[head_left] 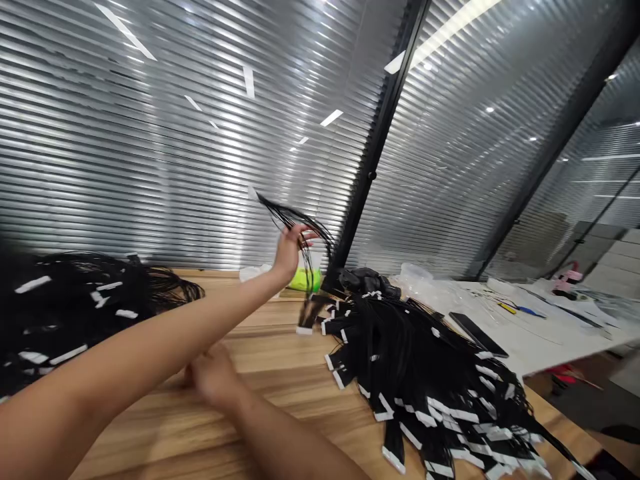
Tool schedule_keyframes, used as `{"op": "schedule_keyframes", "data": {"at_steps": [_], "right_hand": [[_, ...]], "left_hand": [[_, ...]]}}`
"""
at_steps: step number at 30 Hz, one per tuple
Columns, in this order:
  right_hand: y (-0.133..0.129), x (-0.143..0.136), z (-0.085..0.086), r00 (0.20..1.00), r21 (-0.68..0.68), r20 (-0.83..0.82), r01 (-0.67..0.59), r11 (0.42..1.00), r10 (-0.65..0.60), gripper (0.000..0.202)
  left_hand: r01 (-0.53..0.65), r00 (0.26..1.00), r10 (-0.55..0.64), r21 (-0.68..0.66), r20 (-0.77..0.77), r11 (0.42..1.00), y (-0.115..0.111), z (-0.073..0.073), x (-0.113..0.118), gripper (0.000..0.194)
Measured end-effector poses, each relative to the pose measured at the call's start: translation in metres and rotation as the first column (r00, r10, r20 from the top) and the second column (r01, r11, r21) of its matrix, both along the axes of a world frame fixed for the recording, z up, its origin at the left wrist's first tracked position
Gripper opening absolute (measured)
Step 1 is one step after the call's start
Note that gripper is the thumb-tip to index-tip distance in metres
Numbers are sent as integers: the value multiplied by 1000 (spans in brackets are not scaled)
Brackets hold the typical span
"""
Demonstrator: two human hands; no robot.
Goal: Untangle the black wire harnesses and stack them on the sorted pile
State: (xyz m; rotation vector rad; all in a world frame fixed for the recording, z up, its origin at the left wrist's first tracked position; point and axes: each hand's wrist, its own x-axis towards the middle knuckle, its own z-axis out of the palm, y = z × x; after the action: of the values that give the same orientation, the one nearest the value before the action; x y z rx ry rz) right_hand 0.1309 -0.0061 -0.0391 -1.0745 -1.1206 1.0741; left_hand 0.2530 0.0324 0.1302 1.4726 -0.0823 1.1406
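Observation:
My left hand point(291, 248) is raised over the back of the table, its fingers closed round a black cable bundle point(300, 217). The thin wires arch above the hand and hang below it, ending in a white connector point(304, 330) near the tabletop. Beneath my left forearm, my right hand point(215, 377) is low over the wood, blurred by motion, with its fingers partly hidden. It is nearest to a heap of black cables point(145, 287) at the left. A larger pile of black cables point(400, 353) with white connectors spreads over the right of the table.
The wooden tabletop point(280, 380) reaches back to a ribbed glass partition point(200, 167). A bright green-yellow item point(303, 280) stands behind my left hand. A black flat device point(477, 333) lies beside the right pile, and clear plastic bags point(420, 283) rest on the white table point(530, 340).

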Motion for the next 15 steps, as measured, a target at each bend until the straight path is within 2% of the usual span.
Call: {"op": "schedule_keyframes", "data": {"at_steps": [3, 5, 7, 11, 14, 15], "right_hand": [[9, 5, -4, 981, 14, -189, 46, 999, -43, 45], [9, 13, -4, 956, 6, -291, 34, 999, -31, 53], [5, 20, 0, 928, -12, -373, -37, 999, 29, 59], [-15, 22, 9, 847, -34, -501, -223, 974, 176, 74], [-35, 9, 13, 796, -49, -531, -370, 928, 290, 78], [-41, 4, 13, 763, -36, -533, -451, 892, 365, 76]], "left_hand": [[-59, 998, 57, -245, -15, 968, 22, 17, -45, 28], [-105, 993, 79, -318, -92, 942, 31, 14, -80, 26], [-166, 973, 99, -332, -210, 929, 35, -3, -112, 24], [-304, 868, 172, -226, -465, 926, 29, -56, -164, 24], [-409, 775, 287, -101, -563, 907, 21, -91, -195, 20], [-447, 751, 333, -69, -570, 892, 20, -99, -203, 19]]}}
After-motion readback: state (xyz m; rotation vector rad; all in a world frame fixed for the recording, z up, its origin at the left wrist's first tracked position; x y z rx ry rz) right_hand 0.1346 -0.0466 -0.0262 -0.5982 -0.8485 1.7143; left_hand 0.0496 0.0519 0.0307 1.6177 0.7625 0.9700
